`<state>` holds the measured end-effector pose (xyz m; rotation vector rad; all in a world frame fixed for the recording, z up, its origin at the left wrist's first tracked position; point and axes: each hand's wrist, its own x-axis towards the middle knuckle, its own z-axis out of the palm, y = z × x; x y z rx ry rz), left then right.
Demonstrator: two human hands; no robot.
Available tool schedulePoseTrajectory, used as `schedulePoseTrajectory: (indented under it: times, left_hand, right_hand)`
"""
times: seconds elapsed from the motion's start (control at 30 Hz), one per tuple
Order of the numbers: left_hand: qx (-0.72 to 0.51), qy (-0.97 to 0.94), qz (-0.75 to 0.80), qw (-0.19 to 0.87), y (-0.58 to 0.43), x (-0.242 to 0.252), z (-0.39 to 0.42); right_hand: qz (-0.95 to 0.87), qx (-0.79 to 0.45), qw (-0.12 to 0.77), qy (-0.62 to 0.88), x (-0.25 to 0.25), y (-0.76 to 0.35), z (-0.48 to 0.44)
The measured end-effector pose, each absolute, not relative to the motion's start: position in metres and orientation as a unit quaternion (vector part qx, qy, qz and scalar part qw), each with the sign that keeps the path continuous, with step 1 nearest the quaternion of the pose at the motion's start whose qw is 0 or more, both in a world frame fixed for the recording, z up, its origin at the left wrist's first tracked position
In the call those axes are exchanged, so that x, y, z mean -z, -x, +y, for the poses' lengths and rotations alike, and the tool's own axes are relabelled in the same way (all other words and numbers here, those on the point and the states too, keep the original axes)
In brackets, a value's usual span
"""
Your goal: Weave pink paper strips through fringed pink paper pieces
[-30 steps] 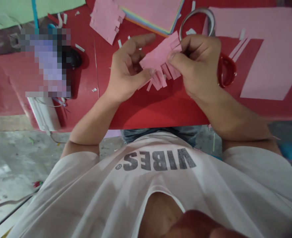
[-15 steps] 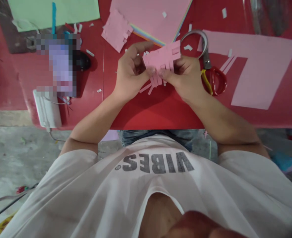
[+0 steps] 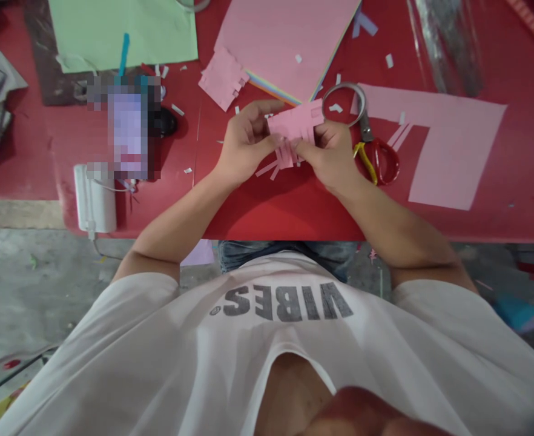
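A small piece of pink paper (image 3: 294, 123) with slits and loose strips hangs between my two hands, above the red table (image 3: 289, 212). My left hand (image 3: 249, 145) pinches its left side, thumb on the near face and the index finger raised along the top. On the right side, my right hand (image 3: 330, 154) grips it with the thumb in front; the other fingers are partly hidden behind the paper. Narrow strips dangle from its lower edge. Just right of my right hand lie scissors (image 3: 387, 162) with red and yellow handles, beside a roll of tape (image 3: 362, 103).
Another slit pink piece (image 3: 223, 79) lies by a stack of coloured sheets (image 3: 285, 48). An L-shaped pink sheet (image 3: 448, 163) is at the right. At the left are a white power bank (image 3: 95, 203), a black mouse (image 3: 167, 121) and a green sheet (image 3: 126, 36). White paper scraps are scattered around.
The view has shifted a little, so things on the table appear lower. Both hands keep hold of the pink paper, with the thumbs slightly moved on it.
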<state>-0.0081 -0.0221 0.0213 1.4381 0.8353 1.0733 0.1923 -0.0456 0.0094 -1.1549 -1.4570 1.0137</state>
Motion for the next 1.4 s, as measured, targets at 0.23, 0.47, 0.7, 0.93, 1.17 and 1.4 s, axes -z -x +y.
schedulePoseTrajectory:
  times: [0.23,0.47,0.7,0.93,1.17,1.4]
  left_hand:
    - [-0.447,-0.616,0.398,0.512,0.012,0.001,-0.01]
    - [-0.469,-0.592,0.416,0.507,0.014,0.016,0.005]
    - [-0.496,-0.585,0.407,0.496,0.015,0.01,0.003]
    - [-0.503,-0.585,0.415,0.482,0.013,0.011,0.002]
    - [-0.505,-0.591,0.418,0.47,0.013,0.008,0.0]
    - [-0.517,-0.57,0.391,0.505,0.011,-0.001,-0.005]
  right_hand:
    - [-0.571,-0.361,0.543,0.498,-0.013,-0.196,-0.036]
    - [-0.823,-0.372,0.357,0.239,-0.102,-0.189,-0.097]
    - [-0.787,-0.613,0.048,-0.043,-0.067,-0.16,-0.202]
    - [-0.764,-0.641,0.077,0.005,-0.044,-0.174,-0.242]
    - [-0.751,-0.659,0.031,0.035,-0.076,-0.234,-0.222]
    - [-0.794,-0.598,0.095,0.063,-0.058,-0.173,-0.235]
